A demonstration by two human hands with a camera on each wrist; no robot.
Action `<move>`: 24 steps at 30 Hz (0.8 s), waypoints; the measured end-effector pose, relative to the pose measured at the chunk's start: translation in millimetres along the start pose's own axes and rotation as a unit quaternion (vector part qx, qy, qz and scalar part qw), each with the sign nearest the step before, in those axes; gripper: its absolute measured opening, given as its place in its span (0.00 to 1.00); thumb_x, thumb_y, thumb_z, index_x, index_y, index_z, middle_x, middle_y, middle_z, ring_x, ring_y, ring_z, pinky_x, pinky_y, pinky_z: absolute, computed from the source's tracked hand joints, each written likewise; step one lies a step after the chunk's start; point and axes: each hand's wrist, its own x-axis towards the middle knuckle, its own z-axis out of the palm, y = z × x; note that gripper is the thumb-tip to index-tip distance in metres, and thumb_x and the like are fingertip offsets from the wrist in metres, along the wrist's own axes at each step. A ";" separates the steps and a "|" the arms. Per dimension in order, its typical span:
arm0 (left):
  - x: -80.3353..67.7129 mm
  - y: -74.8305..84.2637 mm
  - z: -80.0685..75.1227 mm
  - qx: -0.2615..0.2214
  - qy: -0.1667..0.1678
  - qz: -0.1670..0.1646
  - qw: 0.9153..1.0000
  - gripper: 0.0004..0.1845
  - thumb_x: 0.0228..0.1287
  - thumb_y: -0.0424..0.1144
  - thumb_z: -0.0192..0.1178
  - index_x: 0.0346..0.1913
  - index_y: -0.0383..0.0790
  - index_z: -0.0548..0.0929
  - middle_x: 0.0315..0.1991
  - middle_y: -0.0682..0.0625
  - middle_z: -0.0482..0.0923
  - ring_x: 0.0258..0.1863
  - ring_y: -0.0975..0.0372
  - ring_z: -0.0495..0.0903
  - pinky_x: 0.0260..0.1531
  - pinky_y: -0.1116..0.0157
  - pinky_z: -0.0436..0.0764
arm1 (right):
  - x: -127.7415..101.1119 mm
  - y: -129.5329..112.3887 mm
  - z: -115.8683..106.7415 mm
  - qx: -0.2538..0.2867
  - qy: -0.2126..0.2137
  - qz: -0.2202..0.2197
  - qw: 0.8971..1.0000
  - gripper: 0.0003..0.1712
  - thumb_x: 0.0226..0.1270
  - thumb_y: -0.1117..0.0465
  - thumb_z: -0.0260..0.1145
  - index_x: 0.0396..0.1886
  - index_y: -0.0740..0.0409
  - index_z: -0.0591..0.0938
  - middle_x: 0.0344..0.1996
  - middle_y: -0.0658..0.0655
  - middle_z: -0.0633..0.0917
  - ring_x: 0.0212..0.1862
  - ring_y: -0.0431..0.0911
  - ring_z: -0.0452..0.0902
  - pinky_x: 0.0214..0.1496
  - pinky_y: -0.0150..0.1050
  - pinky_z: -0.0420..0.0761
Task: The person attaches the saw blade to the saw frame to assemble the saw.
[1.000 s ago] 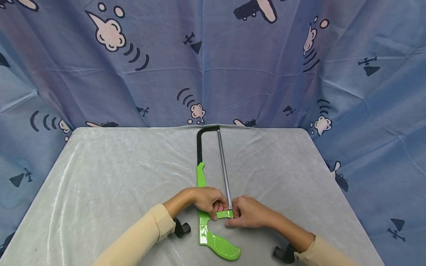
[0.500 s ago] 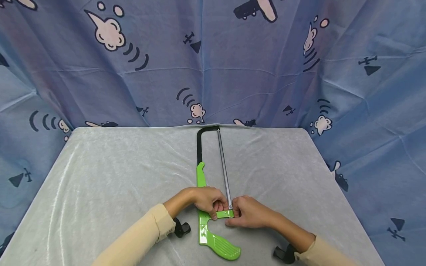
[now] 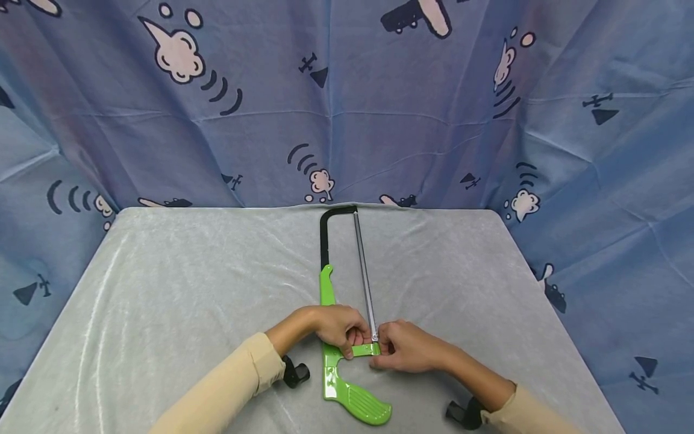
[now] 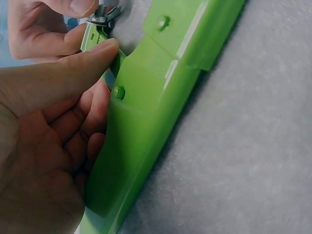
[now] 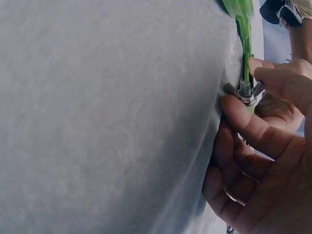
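A hacksaw [image 3: 329,361] with a bright green handle and a black front frame lies on the cloth, its blade side [image 3: 365,277] facing right. My left hand [image 3: 340,325] grips the short green arm near the handle; in the left wrist view its thumb [image 4: 92,56] presses on that arm, with the other fingers curled beneath. At the arm's end a metal wing nut [image 5: 246,92] sits on a threaded bolt. My right hand [image 3: 406,346] pinches the wing nut between thumb and index finger [image 5: 243,114], and its remaining fingers are curled below.
A pale grey cloth [image 3: 217,259] covers the table. Behind it and at both sides hangs a blue curtain [image 3: 379,144] with cartoon prints; the saw's far end reaches close to the table's back edge. Black wrist mounts [image 3: 296,372] sit under both forearms.
The right thumb has shifted very slightly to the right at the wing nut. The left hand and the hacksaw hold their place.
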 end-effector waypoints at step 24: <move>0.7 -1.3 0.2 -0.004 0.001 -0.010 1.000 0.14 0.53 0.28 0.74 0.40 0.43 0.83 0.25 0.59 0.75 0.26 0.71 0.74 0.30 0.74 0.74 | -0.7 9.0 -5.0 0.037 -0.030 -0.037 0.998 0.11 0.61 0.62 0.67 0.20 0.48 0.79 0.24 0.39 0.74 0.26 0.30 0.68 0.27 0.27 0.70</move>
